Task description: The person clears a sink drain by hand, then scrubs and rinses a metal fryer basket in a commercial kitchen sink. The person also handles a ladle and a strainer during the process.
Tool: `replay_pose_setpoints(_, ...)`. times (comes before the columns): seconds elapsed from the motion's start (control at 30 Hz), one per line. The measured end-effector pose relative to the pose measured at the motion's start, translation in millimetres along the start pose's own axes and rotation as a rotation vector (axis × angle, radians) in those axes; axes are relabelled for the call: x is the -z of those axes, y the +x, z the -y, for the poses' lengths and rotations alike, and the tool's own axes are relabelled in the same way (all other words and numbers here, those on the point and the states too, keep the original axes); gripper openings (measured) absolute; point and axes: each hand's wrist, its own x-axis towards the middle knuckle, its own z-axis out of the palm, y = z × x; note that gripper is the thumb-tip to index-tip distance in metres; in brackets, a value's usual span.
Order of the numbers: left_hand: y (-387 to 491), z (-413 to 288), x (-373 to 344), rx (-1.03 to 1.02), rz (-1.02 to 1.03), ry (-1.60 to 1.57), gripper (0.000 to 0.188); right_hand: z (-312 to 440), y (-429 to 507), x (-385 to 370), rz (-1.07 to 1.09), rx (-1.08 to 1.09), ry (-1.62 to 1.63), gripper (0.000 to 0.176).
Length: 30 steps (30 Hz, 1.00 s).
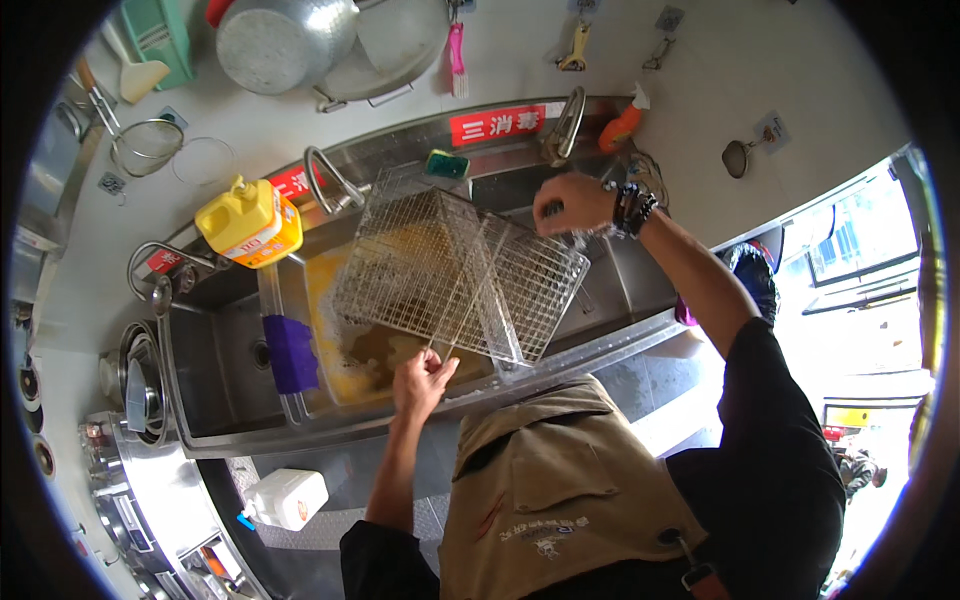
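A large wire mesh grill rack [405,281] lies tilted across the middle and right basins of a stainless steel sink, over the divider between them. My left hand [424,382] pinches the rack's near edge between thumb and fingers. Above the rack's far right part is my right hand [576,204], wearing dark beaded bracelets. Its fingers curl around something small and dark that looks like a scouring pad, mostly hidden by the fist. Under the mesh, the middle basin [330,382] holds murky brown water with foam.
A yellow pump jug [247,225] stands on the sink's back left ledge. Behind the rack sits a green-and-yellow sponge [448,163]. Faucets [330,180] rise along the back, with an orange bottle [621,129] in the right corner. On the floor is a white jerrycan [289,499].
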Motion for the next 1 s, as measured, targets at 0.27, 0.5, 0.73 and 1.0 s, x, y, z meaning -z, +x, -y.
replay_pose_setpoints(0.27, 26.1, 77.5, -186.0, 0.206, -0.267, 0.239, 0.038, -59.7, -9.8, -205.6, -0.183, -0.458, 0.434, 0.058)
replay_pose_setpoints(0.5, 31.2, 84.0, -241.6, 0.143, -0.405, 0.549, 0.051, -75.6, 25.2, -315.3, -0.127, -0.246, 0.314, 0.058)
replay_pose_setpoints(0.73, 64.7, 66.6, -249.7, 0.293, -0.489, 0.76, 0.09, -66.4, 17.1, -324.6, -0.325, -0.068, -0.021, 0.053)
replay_pose_setpoints(1.0, 79.9, 59.0, -260.0, 0.405, -0.529, 0.687, 0.084, -121.9, 95.7, -347.1, -0.394, 0.245, -0.099, 0.045)
